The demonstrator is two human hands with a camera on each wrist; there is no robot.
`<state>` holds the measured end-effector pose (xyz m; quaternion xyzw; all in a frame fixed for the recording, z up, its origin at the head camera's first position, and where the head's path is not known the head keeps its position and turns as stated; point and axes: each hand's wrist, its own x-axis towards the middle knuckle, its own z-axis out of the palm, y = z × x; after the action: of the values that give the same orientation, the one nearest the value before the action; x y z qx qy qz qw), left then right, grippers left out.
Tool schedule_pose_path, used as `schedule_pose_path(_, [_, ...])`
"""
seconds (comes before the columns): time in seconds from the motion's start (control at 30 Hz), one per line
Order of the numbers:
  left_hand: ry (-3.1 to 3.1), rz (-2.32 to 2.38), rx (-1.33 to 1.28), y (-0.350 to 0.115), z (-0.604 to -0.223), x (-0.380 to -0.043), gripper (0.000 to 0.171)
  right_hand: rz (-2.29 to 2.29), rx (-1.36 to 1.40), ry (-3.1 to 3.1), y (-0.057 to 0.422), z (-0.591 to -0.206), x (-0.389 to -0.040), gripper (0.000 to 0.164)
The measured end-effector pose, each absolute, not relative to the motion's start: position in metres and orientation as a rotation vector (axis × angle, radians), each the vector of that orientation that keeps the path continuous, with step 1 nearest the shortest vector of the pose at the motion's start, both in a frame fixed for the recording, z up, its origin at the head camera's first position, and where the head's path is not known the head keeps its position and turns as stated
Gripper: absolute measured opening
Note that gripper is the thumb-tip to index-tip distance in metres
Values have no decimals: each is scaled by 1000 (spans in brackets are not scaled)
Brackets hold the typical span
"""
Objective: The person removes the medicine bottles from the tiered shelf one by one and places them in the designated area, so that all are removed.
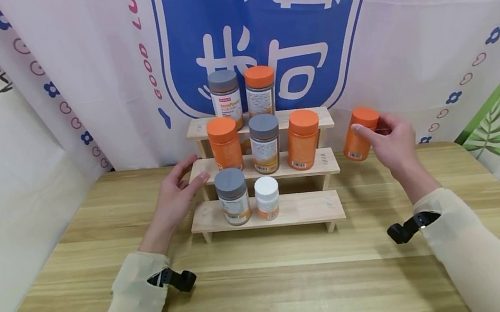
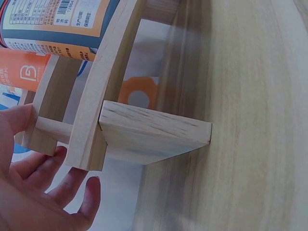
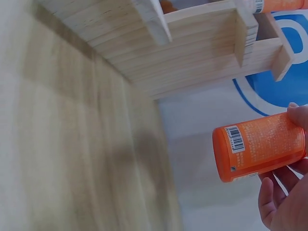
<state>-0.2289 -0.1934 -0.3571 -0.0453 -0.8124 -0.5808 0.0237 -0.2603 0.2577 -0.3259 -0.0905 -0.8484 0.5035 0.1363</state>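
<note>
In the head view my right hand (image 1: 394, 143) holds an orange bottle (image 1: 356, 135) with an orange lid, tilted, to the right of a three-tier wooden stand (image 1: 305, 208). My thumb lies across the bottle near its lid, and the other fingers are around the back. The right wrist view shows the bottle's barcode and base (image 3: 260, 147) apart from the tabletop. My left hand (image 1: 174, 201) is at the stand's left end, its thumb on the middle tier. In the left wrist view its relaxed fingers (image 2: 72, 185) touch the end of the wood.
On the top tier stand a grey-lidded jar (image 1: 226, 100) and an orange-lidded jar (image 1: 260, 90). The middle tier bears two orange bottles (image 1: 304, 140) around a grey-lidded jar (image 1: 265, 146). Below are another grey-lidded jar (image 1: 233, 198) and a small white-lidded bottle (image 1: 268, 199). A printed curtain (image 1: 98, 65) hangs behind.
</note>
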Motion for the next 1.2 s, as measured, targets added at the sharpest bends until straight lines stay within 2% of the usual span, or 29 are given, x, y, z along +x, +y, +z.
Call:
schedule_pose_path(0.67, [-2518,-1787,-146,-194,-357,-229,67,1519,-379,-2477,265,-360,-257,77])
schedule_pose_path(1.2, [-2511,-1797,-132,-192,-357,-228,68,1516,-345,-2559,269,-375,-253,86])
